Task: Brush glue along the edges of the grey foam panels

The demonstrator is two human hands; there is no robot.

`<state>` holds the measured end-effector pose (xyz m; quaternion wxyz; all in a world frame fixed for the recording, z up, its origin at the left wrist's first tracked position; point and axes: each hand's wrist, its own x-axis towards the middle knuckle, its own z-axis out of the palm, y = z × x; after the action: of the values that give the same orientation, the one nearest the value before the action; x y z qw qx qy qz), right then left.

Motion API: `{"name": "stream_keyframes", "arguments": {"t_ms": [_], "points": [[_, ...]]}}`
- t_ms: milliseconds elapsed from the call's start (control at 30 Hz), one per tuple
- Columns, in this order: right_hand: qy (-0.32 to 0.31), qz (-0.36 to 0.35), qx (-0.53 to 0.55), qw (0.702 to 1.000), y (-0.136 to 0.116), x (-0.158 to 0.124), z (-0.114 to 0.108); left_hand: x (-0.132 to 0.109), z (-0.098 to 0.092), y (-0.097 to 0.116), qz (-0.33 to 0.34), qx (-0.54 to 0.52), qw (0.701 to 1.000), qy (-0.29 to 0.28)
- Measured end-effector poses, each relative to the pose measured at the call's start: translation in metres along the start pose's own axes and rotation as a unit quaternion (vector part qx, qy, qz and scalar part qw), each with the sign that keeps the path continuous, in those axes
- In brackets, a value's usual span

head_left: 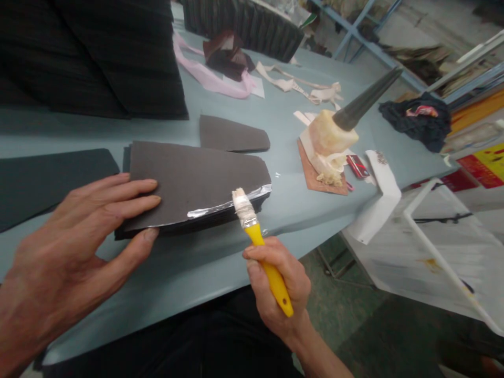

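Note:
A stack of dark brown-grey cut pieces lies on the blue-green table. My left hand rests on the left end of the stack, fingers apart on the top piece and thumb at its near edge. My right hand is closed around the yellow handle of a brush. The whitish bristles touch the near edge of the top piece, toward its right end. White, wet-looking glue or paste runs along that edge on both sides of the bristles.
A smaller brown piece lies behind the stack, a dark green piece at left. Tall black stacks stand at back left. Right of the stack, a glue-crusted container holds a dark cone. Pink ribbon and cloth scraps lie behind.

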<state>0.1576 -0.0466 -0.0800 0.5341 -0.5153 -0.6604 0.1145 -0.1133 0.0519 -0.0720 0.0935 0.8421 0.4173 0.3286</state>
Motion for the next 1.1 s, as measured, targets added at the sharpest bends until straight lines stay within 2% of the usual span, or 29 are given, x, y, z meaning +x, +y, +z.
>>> {"name": "stream_keyframes", "arguments": {"t_ms": [167, 300, 400, 467, 567, 700, 900, 1100], "points": [[-0.008, 0.045, 0.060, 0.997, -0.013, -0.001, 0.001, 0.000, 0.000, -0.001, 0.009, -0.001, 1.000, 0.001], [0.049, 0.068, 0.054, 0.995, 0.003, 0.001, -0.013, 0.001, 0.001, 0.000, 0.011, 0.001, 1.000, 0.003], [0.099, 0.103, 0.004, 0.990, 0.016, 0.007, -0.025, 0.000, 0.002, -0.001, -0.002, -0.007, 1.000, 0.004], [0.107, 0.122, -0.023, 0.987, 0.019, 0.010, -0.030, 0.000, 0.003, -0.001, -0.014, -0.011, 1.000, 0.003], [0.077, 0.120, -0.027, 0.989, 0.013, 0.011, -0.032, 0.000, 0.004, -0.002, -0.018, -0.009, 1.000, -0.003], [0.043, 0.110, 0.019, 0.993, 0.002, 0.011, -0.033, -0.001, 0.003, -0.003, -0.013, -0.002, 1.000, -0.010], [0.084, 0.125, -0.017, 0.988, 0.005, 0.021, -0.037, -0.002, 0.003, -0.002, -0.006, -0.005, 1.000, -0.003], [0.016, 0.109, 0.006, 0.994, -0.012, 0.019, -0.022, -0.001, 0.004, -0.001, 0.001, -0.008, 1.000, 0.004]]}}
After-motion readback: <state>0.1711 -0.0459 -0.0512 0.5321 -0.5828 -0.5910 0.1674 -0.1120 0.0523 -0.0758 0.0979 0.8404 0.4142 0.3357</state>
